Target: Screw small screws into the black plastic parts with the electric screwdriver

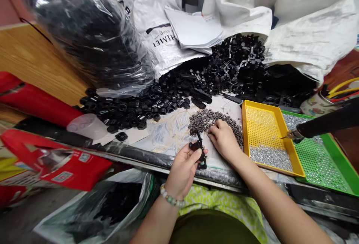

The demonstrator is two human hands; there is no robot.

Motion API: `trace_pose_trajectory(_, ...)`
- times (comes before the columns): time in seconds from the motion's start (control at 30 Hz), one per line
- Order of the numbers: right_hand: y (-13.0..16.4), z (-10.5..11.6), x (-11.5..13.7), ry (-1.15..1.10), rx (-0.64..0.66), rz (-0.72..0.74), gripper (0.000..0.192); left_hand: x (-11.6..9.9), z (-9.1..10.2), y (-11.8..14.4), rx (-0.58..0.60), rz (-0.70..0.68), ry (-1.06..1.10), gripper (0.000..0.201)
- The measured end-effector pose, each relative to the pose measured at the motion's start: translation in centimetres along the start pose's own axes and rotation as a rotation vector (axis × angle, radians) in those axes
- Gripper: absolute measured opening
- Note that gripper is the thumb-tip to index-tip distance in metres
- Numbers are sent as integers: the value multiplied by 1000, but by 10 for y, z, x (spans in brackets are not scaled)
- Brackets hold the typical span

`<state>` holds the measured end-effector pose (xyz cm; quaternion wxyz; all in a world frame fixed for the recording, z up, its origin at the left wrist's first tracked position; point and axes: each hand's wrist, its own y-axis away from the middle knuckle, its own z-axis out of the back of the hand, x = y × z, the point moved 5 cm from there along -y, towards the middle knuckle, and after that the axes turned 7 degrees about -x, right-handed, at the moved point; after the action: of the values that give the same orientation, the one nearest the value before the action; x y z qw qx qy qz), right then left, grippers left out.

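Observation:
My left hand (185,163) is closed around a small black plastic part with jointed arms (201,153), held above the table's front edge. A beaded bracelet circles that wrist. My right hand (222,137) reaches into a heap of tiny dark metal pieces (206,118), its thumb and fingertips pressed together at the near side. Whether a piece sits between those fingertips is hidden. Right of this hand lies a yellow perforated tray (245,124) with small silvery screws (270,156) gathered at its near end.
A powered screwdriver (322,124) points in from the right over the yellow tray and a green tray (340,154). Black rings (131,111) and black jointed parts (235,64) pile up at the back, before white sacks (159,30). A plastic cup (86,126) lies left. An open bag (112,206) stands below.

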<state>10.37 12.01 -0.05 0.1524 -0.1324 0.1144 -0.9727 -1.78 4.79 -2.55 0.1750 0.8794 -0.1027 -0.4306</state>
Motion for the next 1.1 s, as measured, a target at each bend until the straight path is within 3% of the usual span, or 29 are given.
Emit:
trace_pose_trajectory(0.2,2,0,7,9,-10,39,14,1,0,1,-8,-11,-15,13)
trace_pose_trajectory(0.4,20,30,8,-682,-19,-25,15,0,0,2,-16,4,-14,18)
trace_pose_trajectory(0.53,28,34,10,-916,62,-125,12,-1,-1,3,-42,-12,-17,29)
trace_pose_trajectory(0.73,21,31,10,-884,76,-111,14,-1,-2,4,-60,-15,-55,29)
trace_pose_trajectory(1.1,24,33,10,-861,-31,-63,10,1,-1,3,-36,7,-51,16)
